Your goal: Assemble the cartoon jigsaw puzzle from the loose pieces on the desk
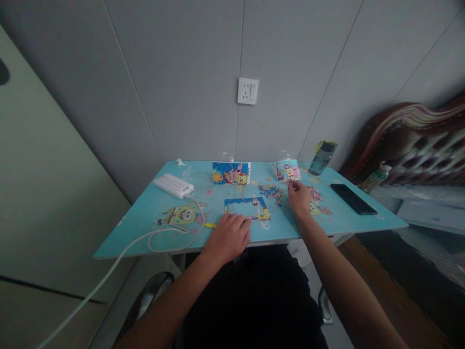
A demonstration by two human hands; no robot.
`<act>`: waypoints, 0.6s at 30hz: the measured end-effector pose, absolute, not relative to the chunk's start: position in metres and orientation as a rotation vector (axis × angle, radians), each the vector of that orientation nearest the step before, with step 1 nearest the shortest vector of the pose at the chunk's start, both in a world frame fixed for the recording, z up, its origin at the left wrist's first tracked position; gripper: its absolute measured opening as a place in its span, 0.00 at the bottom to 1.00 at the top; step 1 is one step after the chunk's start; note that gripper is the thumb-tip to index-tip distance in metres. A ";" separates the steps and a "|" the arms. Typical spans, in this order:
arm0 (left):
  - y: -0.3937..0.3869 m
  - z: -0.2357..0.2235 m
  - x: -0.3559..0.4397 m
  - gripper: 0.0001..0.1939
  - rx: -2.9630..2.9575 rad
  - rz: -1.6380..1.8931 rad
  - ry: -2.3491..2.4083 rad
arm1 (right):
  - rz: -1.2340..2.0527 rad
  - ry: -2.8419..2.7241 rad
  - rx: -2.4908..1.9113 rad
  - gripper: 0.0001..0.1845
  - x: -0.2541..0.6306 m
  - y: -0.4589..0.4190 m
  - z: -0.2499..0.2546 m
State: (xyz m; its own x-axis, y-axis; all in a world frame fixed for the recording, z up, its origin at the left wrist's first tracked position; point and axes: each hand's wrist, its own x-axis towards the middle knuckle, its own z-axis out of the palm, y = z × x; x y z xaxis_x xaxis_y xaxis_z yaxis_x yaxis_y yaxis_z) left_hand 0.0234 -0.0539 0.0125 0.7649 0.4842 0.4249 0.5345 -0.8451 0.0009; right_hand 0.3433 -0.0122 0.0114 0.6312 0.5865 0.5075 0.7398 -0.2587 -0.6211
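On the blue table lies a partly assembled jigsaw puzzle [263, 202], its cartoon border joined around a bare middle. My left hand [230, 235] lies over its lower left corner, fingers stretched out and resting on it. My right hand [300, 196] is over the table between two heaps of loose pieces, thumb and fingertips pinched together; anything between them is too small to make out. The larger heap of puzzle pieces [271, 192] is left of that hand, and the other heap [315, 194] is partly behind it. A cartoon picture card [231, 173] stands beyond the puzzle.
A smaller picture card [286, 170] stands beyond my right hand, near a water bottle [322, 158]. A black phone [353, 199] lies at the right. At the left, a white power bank [174, 186] trails a white cable [123, 254] over the table edge.
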 end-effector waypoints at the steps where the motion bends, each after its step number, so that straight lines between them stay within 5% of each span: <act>1: -0.054 0.012 0.023 0.15 -2.837 -0.634 -0.822 | -0.208 -1.051 -1.962 0.23 0.343 -0.012 0.011; 18: -0.053 0.011 0.024 0.13 -2.850 -0.638 -0.791 | -0.063 -1.370 -2.094 0.16 0.338 -0.006 0.000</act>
